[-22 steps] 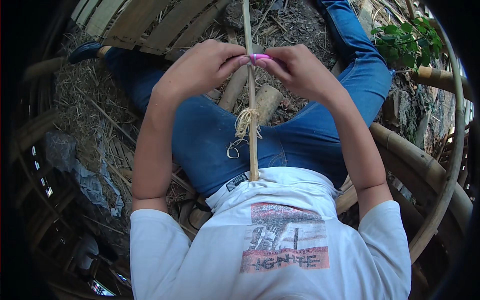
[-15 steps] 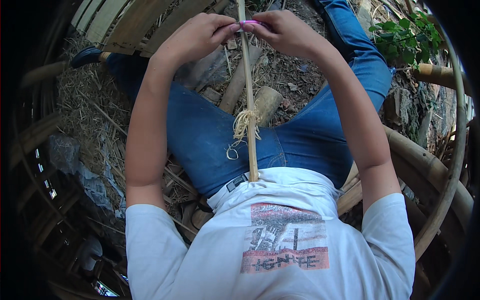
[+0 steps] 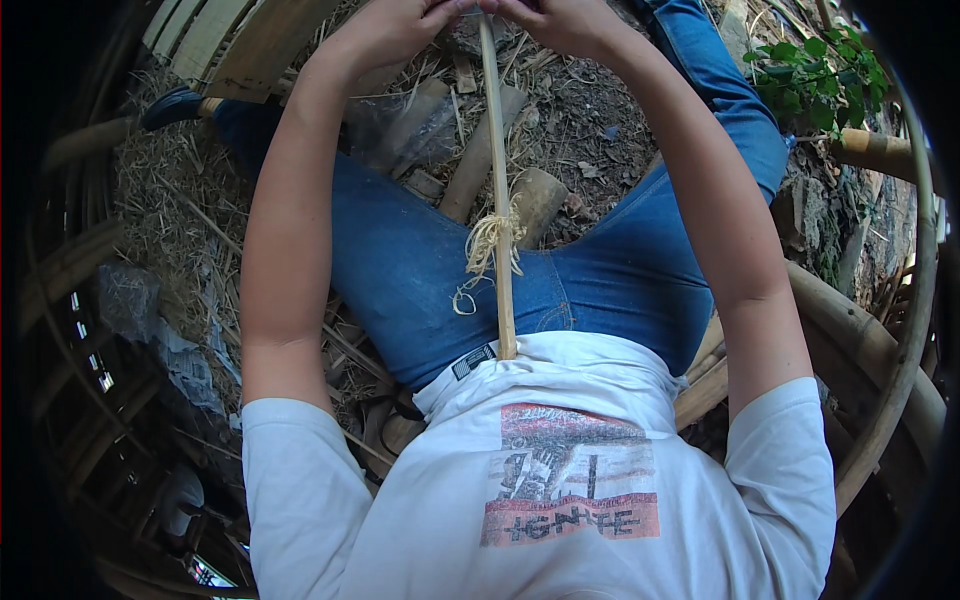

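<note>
A long pale wooden or bamboo stick (image 3: 500, 190) runs from my waist, between my thighs, up to the top edge. A loose bundle of pale fibre strips (image 3: 487, 245) hangs around it near its lower end. At the stick's far end my left hand (image 3: 395, 25) and my right hand (image 3: 565, 22) meet from either side with pinched fingers. A thin pale thing (image 3: 476, 13) shows between their fingertips, across the stick. The upper parts of both hands are cut off by the frame, so what they pinch cannot be made out.
My jeans-clad legs (image 3: 400, 260) spread to both sides. Between them lie a short log piece (image 3: 540, 205), a longer pole (image 3: 483, 150) and clear plastic (image 3: 410, 130). Wooden slats (image 3: 265, 50) stand far left, leafy plant (image 3: 825, 80) far right, and bamboo poles (image 3: 860, 330) at right.
Both hands have moved farther away along the stick, to the top edge of the view. The pink thin thing earlier at my right fingers no longer shows. The stick's lower end stays at my waist.
</note>
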Demonstrator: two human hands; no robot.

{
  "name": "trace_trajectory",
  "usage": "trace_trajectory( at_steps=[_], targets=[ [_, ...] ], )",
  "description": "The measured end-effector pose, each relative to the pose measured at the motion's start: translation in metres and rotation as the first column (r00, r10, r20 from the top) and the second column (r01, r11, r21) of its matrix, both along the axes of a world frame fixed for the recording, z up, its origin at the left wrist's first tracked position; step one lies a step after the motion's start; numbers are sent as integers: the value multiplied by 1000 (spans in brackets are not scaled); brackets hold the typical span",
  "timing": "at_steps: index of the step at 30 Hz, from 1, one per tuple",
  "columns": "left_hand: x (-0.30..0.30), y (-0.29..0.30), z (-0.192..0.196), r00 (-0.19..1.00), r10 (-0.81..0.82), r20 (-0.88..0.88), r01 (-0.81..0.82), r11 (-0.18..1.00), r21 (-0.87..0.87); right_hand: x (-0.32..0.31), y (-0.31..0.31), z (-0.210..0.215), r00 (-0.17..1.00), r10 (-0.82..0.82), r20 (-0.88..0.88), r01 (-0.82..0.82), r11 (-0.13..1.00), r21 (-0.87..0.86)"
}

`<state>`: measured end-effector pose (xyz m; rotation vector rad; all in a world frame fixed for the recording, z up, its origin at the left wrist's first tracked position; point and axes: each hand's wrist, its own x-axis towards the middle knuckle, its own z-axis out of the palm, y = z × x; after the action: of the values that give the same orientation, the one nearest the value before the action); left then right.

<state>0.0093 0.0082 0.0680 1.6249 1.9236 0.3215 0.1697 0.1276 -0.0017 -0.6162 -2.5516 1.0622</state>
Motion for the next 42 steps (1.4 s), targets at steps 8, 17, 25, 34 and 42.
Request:
trace_trajectory(
  at_steps=[8,17,25,34,42],
  targets=[
    [-3,5,-10,999,22,-25,-19,992,129,-3,4,-12,990,-20,-142,29,998,62],
    [-5,3,-11,993,-2,-117,15,993,114,-6,5,-5,1000,15,-27,-15,1000,19],
    [-7,-4,-17,996,-76,-54,78,996,39,4,-13,-3,997,56,61,-54,998,-29],
    [-24,-27,-62,977,-213,10,204,951,234,19,-34,-10,995,93,-48,-94,996,-12],
    [-18,-36,-75,996,-91,6,86,958,272,24,-38,14,996,83,-12,-82,994,65]
  ],
)
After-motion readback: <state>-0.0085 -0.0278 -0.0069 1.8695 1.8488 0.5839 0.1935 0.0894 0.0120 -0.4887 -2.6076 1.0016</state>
